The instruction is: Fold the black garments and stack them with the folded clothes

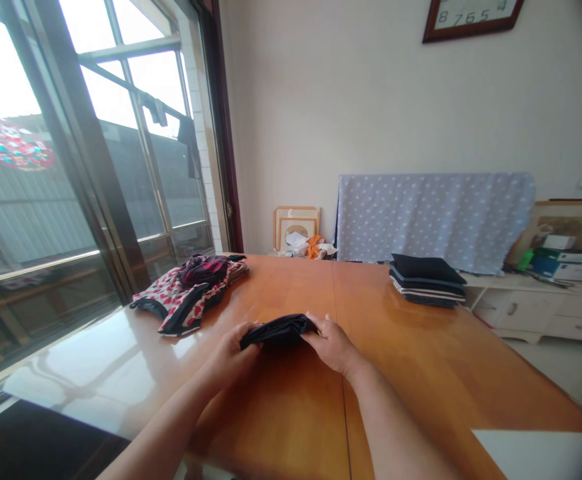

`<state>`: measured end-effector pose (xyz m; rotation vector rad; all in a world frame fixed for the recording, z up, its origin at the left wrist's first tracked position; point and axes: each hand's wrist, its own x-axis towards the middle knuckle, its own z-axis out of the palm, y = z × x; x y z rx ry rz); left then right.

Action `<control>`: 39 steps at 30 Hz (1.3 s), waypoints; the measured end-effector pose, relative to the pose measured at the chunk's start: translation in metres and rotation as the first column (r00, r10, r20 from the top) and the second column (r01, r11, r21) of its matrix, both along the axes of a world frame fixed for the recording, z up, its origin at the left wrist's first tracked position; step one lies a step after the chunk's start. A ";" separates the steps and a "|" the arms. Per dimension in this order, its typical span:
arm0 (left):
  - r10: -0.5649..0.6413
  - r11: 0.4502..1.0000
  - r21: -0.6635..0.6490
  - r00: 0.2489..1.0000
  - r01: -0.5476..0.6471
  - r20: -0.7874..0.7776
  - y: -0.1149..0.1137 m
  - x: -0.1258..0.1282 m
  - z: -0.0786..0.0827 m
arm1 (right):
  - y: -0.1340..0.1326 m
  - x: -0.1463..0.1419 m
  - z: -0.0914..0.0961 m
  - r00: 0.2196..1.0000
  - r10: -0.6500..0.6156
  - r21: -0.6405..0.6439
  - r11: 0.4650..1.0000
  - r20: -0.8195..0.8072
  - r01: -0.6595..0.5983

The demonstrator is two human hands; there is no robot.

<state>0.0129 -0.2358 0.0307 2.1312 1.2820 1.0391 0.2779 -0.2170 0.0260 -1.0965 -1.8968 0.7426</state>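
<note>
A folded black garment (278, 330) is held between my two hands, just over the middle of the wooden table (395, 373). My left hand (238, 350) grips its left end, and my right hand (331, 343) pinches the right end with the thumb toward me. What kind of garment it is cannot be made out. To the left lies a loose pile of clothes, with a red-and-white patterned garment (183, 303) trimmed in black and a dark plaid piece (203, 270) on top. A neat stack of folded dark clothes (428, 280) sits at the right.
A large window (145, 133) runs along the table's left side. Behind the table stand a thing draped in a blue dotted cloth (431, 220), a framed picture (295, 223) and a white cabinet (545, 310). A white sheet (541, 453) lies at the near right corner.
</note>
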 end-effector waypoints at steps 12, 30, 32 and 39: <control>0.266 0.870 -0.478 0.930 -0.120 0.252 0.035 0.039 0.014 | 0.011 0.008 -0.020 0.937 -0.209 -0.502 0.864 -0.282 0.041; 0.299 0.888 -0.415 0.934 -0.197 0.196 0.058 0.035 -0.015 | 0.009 0.022 -0.007 0.842 -0.457 -0.027 0.874 0.287 0.484; 0.279 0.885 -0.435 0.936 -0.165 0.213 0.052 0.032 -0.012 | 0.007 0.022 -0.006 0.906 -0.354 -0.029 0.929 0.230 0.370; 0.269 0.866 -0.478 0.944 -0.151 0.189 0.041 0.024 -0.004 | 0.002 0.018 -0.006 0.966 -0.202 -0.043 0.976 0.163 0.212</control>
